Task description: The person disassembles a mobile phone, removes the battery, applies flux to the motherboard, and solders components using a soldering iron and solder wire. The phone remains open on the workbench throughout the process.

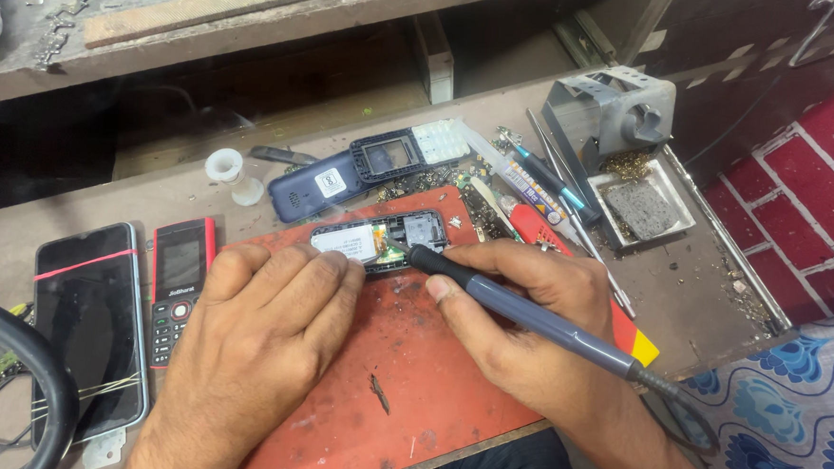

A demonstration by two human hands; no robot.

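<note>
An opened black phone body [383, 238] lies on a red mat [409, 377], its inner board and a white label showing. My left hand [259, 340] rests flat on the mat, fingertips pressed against the phone's left end. My right hand [526, 326] grips a grey soldering iron [527, 312] like a pen. Its black tip touches the board near the phone's middle, and a wisp of smoke rises there.
A dark smartphone with a red band [89, 327] and a red-and-black keypad phone [178, 284] lie at the left. Behind the mat are a blue phone back [319, 189], a black frame with keypad [412, 149], tweezers, screwdrivers and a grey iron stand with sponge [630, 170].
</note>
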